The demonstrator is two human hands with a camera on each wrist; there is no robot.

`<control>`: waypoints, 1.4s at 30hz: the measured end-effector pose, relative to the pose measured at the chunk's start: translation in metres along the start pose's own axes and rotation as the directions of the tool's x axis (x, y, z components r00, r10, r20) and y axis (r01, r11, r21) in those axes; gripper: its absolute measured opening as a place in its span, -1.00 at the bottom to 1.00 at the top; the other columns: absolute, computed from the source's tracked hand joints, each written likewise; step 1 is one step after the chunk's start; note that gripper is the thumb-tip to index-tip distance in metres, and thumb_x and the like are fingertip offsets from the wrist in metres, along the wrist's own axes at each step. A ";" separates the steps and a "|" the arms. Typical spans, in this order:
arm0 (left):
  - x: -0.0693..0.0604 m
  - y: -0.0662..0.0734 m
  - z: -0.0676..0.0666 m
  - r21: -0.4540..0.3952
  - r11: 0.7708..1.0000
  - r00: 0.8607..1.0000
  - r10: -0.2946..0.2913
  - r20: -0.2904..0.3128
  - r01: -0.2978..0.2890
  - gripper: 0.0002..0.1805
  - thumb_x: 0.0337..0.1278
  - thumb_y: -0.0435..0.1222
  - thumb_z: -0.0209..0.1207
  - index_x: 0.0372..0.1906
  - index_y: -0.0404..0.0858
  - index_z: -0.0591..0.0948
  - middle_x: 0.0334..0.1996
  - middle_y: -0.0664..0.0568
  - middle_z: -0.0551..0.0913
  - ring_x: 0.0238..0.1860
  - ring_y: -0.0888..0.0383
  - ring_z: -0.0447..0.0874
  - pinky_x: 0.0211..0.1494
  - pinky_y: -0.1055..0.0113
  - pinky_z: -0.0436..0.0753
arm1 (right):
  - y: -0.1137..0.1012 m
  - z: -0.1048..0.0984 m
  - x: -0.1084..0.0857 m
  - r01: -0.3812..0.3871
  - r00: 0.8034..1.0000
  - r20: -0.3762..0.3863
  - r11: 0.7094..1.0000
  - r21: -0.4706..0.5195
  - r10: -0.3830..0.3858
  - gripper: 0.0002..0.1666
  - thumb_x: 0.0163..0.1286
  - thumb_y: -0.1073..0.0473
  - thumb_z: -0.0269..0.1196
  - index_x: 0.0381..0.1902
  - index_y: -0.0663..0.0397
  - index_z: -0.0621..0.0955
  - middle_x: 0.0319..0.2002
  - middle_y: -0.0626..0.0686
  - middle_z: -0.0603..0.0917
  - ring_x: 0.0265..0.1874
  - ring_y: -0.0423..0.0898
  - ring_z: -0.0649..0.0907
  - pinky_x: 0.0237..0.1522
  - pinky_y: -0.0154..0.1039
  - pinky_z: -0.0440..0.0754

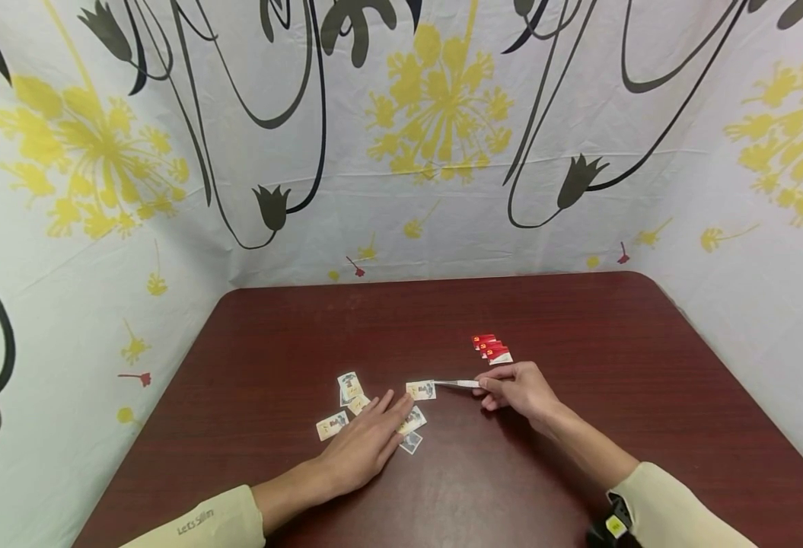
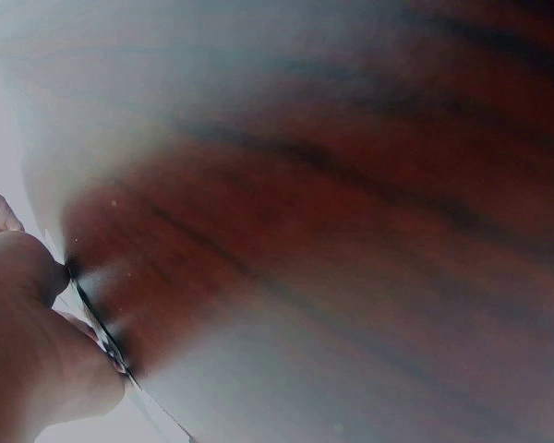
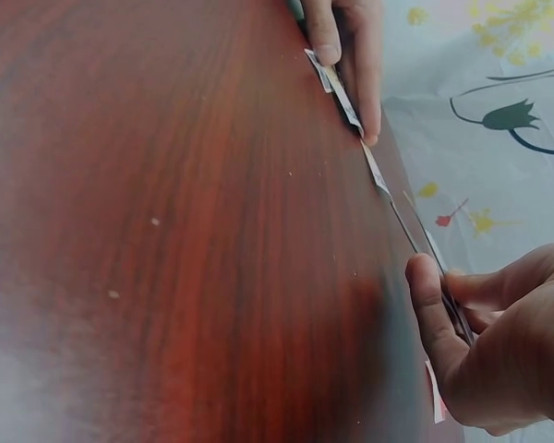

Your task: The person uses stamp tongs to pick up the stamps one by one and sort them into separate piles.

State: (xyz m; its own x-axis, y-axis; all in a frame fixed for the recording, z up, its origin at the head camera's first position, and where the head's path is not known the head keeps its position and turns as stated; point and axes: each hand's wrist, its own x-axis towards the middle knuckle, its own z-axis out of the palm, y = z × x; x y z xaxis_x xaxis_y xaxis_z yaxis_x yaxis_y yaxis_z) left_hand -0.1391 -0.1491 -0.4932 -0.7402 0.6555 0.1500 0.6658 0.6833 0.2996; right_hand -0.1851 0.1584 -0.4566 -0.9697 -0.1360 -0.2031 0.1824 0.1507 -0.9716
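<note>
My right hand (image 1: 523,392) pinches slim silver tweezers (image 1: 457,383) between thumb and fingers. The tips of the tweezers meet the right edge of a pale stamp (image 1: 420,390), and in the right wrist view this stamp (image 3: 376,168) lies in line with them. My left hand (image 1: 367,450) rests palm down with fingers extended, its fingertips near that stamp's left end. Partly under and beside the fingers lie other stamps, including one stamp (image 1: 413,420) and a smaller one (image 1: 411,442). More cream stamps (image 1: 332,425) lie left of the hand, some overlapping.
Beyond the right hand, several red-and-white stamps (image 1: 490,348) overlap in a slanted row. The dark red wooden table (image 1: 545,320) has rounded far corners. A white cloth (image 1: 346,190) with yellow flowers and grey tulips hangs behind and at both sides.
</note>
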 end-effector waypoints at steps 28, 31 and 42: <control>0.000 0.000 0.001 0.020 1.000 1.000 0.002 0.004 -0.002 -0.38 0.65 -0.24 0.08 0.64 -0.32 0.29 0.61 -0.14 0.30 0.63 -0.19 0.17 0.65 -0.08 0.19 | -0.001 0.000 0.017 0.029 0.999 0.040 0.996 -0.090 -0.025 -0.78 0.49 0.48 0.28 -0.03 0.62 0.70 -0.32 0.33 0.80 -0.54 -0.14 0.72 -0.38 -0.27 0.80; 0.000 0.000 0.001 0.022 1.000 1.000 0.003 0.002 -0.003 -0.37 0.65 -0.24 0.09 0.64 -0.32 0.29 0.61 -0.14 0.29 0.63 -0.19 0.18 0.65 -0.08 0.19 | -0.001 0.000 0.014 0.028 0.999 0.021 0.996 -0.089 -0.026 -0.80 0.48 0.49 0.27 -0.04 0.62 0.71 -0.33 0.33 0.80 -0.56 -0.15 0.71 -0.40 -0.28 0.79; 0.000 0.000 0.001 0.026 1.000 1.000 0.015 0.003 -0.015 -0.38 0.65 -0.24 0.09 0.63 -0.31 0.30 0.61 -0.13 0.30 0.62 -0.21 0.18 0.65 -0.10 0.18 | 0.003 0.004 -0.002 -0.001 0.998 -0.060 0.999 -0.053 -0.003 -0.80 0.50 0.50 0.25 -0.06 0.62 0.71 -0.32 0.34 0.81 -0.58 -0.14 0.73 -0.41 -0.26 0.79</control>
State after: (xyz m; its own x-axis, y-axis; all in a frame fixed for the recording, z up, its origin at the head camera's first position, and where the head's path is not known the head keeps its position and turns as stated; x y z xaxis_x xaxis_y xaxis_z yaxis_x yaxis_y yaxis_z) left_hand -0.1391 -0.1491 -0.4940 -0.7296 0.6668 0.1520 0.6794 0.6812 0.2729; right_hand -0.1821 0.1549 -0.4601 -0.9782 -0.0769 -0.1929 0.1741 0.2028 -0.9636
